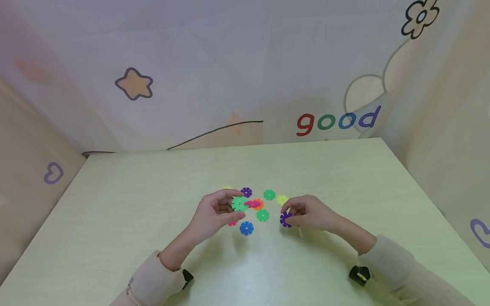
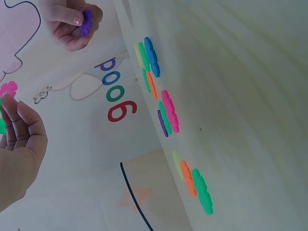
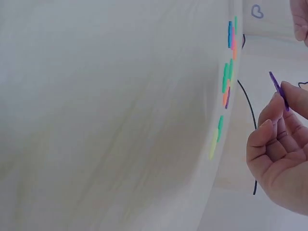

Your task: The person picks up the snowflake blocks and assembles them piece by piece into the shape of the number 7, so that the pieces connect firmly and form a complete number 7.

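Note:
My left hand (image 1: pixel 208 216) holds a green notched snowflake disc (image 1: pixel 239 204) between thumb and fingers, raised over the table. A pink disc (image 1: pixel 252 204) juts from its right side, seemingly slotted into it; the left wrist view shows that pink disc (image 2: pixel 8 88) at the frame's edge. To the right, my right hand (image 1: pixel 313 215) pinches a purple snowflake disc (image 1: pixel 285 219) between thumb and fingertips. The right wrist view has this purple disc (image 3: pixel 278 90) edge-on in the pinch. A gap separates the two hands.
Loose discs lie on the pale table (image 1: pixel 153 191) around the hands: blue (image 1: pixel 246 228), green (image 1: pixel 263 215), another green (image 1: pixel 269 195), yellow (image 1: pixel 282 199), purple (image 1: pixel 246 192) and orange (image 1: pixel 260 207). Some are partly hidden by the left hand. A printed cloth (image 1: pixel 214 76) stands behind the table.

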Demonstrator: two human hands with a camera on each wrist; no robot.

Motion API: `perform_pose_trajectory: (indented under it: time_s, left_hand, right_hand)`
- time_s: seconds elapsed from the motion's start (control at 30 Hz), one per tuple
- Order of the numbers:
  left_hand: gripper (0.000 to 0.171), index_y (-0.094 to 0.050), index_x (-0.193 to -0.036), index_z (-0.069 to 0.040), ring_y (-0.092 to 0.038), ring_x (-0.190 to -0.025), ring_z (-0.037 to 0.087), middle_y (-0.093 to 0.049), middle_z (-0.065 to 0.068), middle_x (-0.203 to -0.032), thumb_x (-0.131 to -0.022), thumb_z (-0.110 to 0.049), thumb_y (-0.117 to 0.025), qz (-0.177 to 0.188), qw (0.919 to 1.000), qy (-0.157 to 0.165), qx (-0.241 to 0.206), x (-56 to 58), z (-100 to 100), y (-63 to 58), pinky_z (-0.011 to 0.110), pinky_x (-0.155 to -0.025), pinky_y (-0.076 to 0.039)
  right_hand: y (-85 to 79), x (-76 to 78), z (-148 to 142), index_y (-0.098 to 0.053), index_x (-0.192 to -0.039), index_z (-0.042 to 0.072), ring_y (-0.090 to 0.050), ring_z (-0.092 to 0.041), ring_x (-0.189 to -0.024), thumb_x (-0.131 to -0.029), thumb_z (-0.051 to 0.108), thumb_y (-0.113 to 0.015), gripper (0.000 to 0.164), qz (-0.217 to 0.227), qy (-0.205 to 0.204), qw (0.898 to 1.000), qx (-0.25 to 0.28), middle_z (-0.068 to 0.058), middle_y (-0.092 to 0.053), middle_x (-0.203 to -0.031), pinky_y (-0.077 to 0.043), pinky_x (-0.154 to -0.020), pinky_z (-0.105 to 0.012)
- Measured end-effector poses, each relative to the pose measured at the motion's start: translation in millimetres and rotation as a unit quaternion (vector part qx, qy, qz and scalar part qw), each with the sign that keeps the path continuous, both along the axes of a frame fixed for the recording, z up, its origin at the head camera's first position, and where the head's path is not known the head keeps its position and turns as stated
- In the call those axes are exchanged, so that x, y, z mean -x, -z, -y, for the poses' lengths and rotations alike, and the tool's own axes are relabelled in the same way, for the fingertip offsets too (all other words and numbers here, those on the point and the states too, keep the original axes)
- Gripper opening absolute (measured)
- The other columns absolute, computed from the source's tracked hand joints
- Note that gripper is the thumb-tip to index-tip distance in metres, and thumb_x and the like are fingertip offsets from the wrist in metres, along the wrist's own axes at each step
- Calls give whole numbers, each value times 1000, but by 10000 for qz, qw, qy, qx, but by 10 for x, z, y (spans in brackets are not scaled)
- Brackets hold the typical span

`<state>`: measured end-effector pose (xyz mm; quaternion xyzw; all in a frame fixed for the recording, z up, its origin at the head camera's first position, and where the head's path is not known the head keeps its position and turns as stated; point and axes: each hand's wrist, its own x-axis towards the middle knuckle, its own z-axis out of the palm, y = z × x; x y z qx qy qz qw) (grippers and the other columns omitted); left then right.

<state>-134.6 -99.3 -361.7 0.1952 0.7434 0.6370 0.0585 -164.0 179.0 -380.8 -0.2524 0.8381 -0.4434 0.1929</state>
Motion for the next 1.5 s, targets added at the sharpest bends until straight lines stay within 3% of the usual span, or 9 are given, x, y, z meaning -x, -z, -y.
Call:
perform_pose_trajectory:
  time_s: [0.33,0.63,1.1,1.5]
  left_hand:
    - [38,-60,-111,0,-58,-72,19,-61,7,-79,-75,0,-72,20,10000,40,-76,3,-5,18,25,-66,-51]
    - [38,-60,-110,0,-58,-72,19,-61,6,-81,-75,0,-72,48,9999,62,-87,19,-13,58,25,-65,-51]
    - [38,-59,-110,3,-58,-71,17,-62,5,-81,-74,1,-72,9,9998,91,-152,22,-30,76,23,-64,-51]
    - [40,-57,-112,6,-58,-71,16,-60,23,-86,-75,2,-71,-38,9999,17,-129,22,-68,81,23,-66,-51]
  right_hand:
    - [-61,3,13,-62,-100,2,-58,-21,-66,-83,3,-64,17,40,285,9989,366,-6,-58,-76,-52,-63,-36]
    - [-148,-27,76,-60,-101,-3,-62,-32,-73,-83,4,-65,20,321,553,9936,929,-12,-62,-84,-54,-67,-29]
    - [-306,-79,183,-57,-102,-6,-64,-24,-70,-85,5,-63,22,385,717,9879,1317,-15,-64,-86,-54,-67,-29]
    - [-351,-97,299,-57,-104,-8,-65,-24,-70,-84,1,-63,23,558,1052,9784,1691,-15,-64,-85,-54,-68,-31]
